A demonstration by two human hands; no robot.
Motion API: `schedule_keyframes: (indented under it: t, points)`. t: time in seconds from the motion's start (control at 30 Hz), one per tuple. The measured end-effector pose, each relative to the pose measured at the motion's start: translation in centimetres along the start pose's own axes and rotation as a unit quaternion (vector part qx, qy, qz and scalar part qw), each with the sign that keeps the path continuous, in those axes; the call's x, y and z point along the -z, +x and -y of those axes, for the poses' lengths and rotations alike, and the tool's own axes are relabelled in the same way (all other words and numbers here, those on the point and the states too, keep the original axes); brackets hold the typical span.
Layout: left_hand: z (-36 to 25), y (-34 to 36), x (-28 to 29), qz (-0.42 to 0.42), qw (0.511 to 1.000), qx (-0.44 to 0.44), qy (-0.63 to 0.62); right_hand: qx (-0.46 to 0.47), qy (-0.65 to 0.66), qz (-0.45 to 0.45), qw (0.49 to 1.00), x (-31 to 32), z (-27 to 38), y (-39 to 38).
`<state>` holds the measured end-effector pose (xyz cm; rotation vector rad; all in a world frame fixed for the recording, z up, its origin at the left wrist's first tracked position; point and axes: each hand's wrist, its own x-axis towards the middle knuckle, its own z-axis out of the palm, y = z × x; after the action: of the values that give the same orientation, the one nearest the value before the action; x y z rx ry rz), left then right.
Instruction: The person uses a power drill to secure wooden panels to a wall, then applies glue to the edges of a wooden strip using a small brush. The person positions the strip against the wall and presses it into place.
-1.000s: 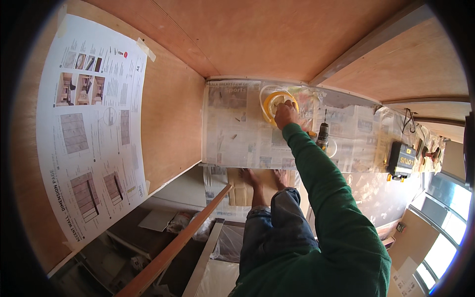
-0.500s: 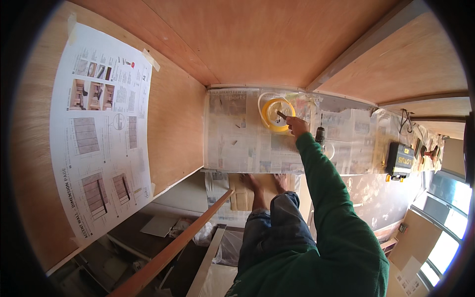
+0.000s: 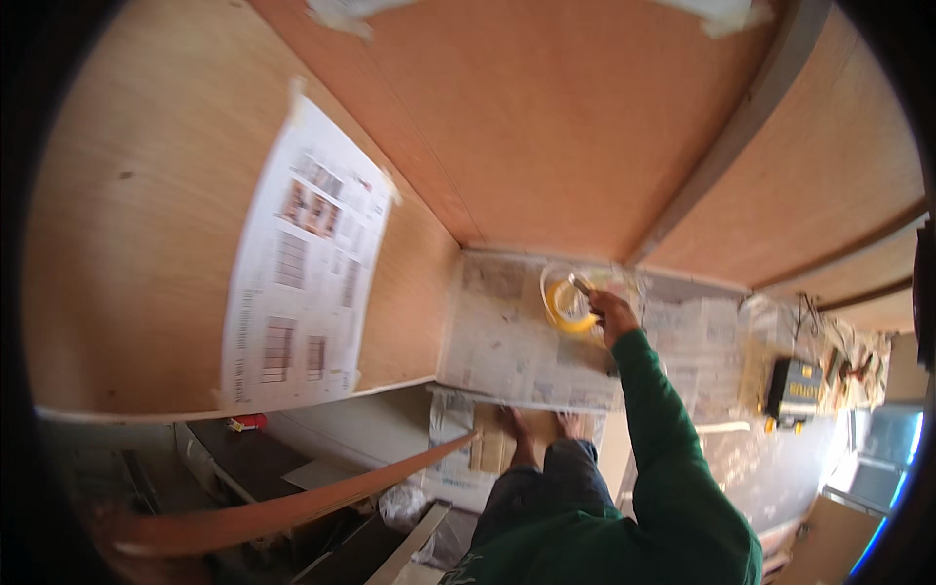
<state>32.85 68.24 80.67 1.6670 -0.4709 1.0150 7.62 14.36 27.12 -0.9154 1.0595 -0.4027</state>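
My right hand (image 3: 611, 314), in a green sleeve, is closed around a short dark-handled tool (image 3: 581, 285). It holds the tool over a round yellow tub (image 3: 558, 306) with a pale loop handle; the tool's working end cannot be made out. At the lower left, my left hand (image 3: 122, 551) is dim and smeared by motion. It appears to be closed on the near end of a long reddish wooden strip (image 3: 322, 507). The strip slants toward my feet, its far end near the cardboard.
The tub stands on a ledge covered with newspaper (image 3: 497, 336). Printed sheets (image 3: 302, 263) are taped to the plywood wall. A dark tool case (image 3: 795, 388) sits farther right. Below the ledge, my bare feet (image 3: 522, 429) are on cardboard. Plastic-wrapped things (image 3: 402, 507) lie near the strip.
My view has shifted, so the tub and ledge appear lower. The strip's near end has come into view, with my left hand at it. My right hand still holds the tool over the tub.
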Motion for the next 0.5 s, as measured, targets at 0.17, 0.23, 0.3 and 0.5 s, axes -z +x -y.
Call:
schedule_keyframes:
  t: [0.17, 0.23, 0.3, 0.5]
  points:
    - [1.6, 1.7, 0.2, 0.154, 0.869, 0.170, -0.438, 0.172, 0.142, 0.199, 0.954, -4.1, 13.9, -8.0]
    - [2.0, -3.3, -5.6, 0.116, 0.948, 0.083, -0.285, 0.217, 0.140, 0.202, 0.945, -6.3, 18.4, -11.0]
    - [-3.5, -6.0, -10.4, 0.096, 0.973, 0.071, -0.199, 0.298, 0.157, 0.246, 0.909, -7.4, 24.9, -15.6]
    - [-10.3, -7.8, -12.2, 0.200, 0.937, 0.086, -0.274, 0.531, 0.125, 0.384, 0.745, -15.0, 40.8, -31.0]
